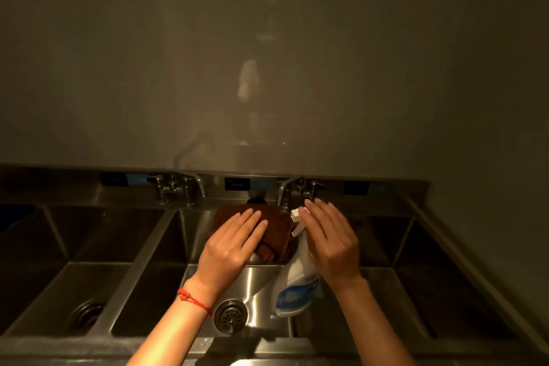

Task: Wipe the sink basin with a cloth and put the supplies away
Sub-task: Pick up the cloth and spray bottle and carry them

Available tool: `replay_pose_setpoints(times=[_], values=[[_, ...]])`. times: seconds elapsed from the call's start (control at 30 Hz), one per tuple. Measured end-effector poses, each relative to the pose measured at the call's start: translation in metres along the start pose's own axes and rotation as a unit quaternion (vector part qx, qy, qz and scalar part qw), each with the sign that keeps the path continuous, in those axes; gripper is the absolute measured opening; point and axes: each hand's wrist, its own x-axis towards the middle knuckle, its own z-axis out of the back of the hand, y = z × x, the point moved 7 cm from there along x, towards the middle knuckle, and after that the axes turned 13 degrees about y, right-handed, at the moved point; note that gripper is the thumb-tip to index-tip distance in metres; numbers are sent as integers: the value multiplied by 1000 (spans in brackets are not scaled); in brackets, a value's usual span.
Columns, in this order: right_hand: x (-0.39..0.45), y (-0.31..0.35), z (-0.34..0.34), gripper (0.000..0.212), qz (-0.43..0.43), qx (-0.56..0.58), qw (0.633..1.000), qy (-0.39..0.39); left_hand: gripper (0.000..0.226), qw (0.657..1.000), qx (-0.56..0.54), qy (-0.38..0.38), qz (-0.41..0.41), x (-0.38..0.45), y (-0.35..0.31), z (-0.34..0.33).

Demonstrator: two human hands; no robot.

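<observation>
Lying bunched against the back wall of the middle basin, the folded dark-brown cloth sits at about twelve o'clock from the left hand, whose flat, spread fingers rest on its near edge without closing on anything. Just beside it at three o'clock stands a white plastic spray bottle with a blue label, its long axis running from the base near the drain up to the trigger head at twelve o'clock. The right hand hovers open over that bottle, fingers extended past the nozzle, and I cannot tell whether it touches the plastic. So the left hand is nearer the cloth, the right nearer the bottle; each likely needs only to close downward. The round metal drain strainer lies at six o'clock from the cloth. The three-compartment stainless steel sink spreads to both sides, two faucets rising behind, beneath a dim, bare grey wall.
</observation>
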Motion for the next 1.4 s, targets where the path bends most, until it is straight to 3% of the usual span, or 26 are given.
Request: replay_pose_setpoints(times=[0.2,0.37,0.57,1.4], values=[[27,54,-34,23,26,46,999,-6,48,999,44,-3,22,-41,50,20],[49,92,-56,25,53,97,994,-18,29,996,70,24,58,-71,86,30],[75,126,-84,25,99,153,983,-28,28,986,114,56,108,-96,119,42],[141,278,-150,22,256,389,882,-67,34,885,340,124,291,-194,172,126]])
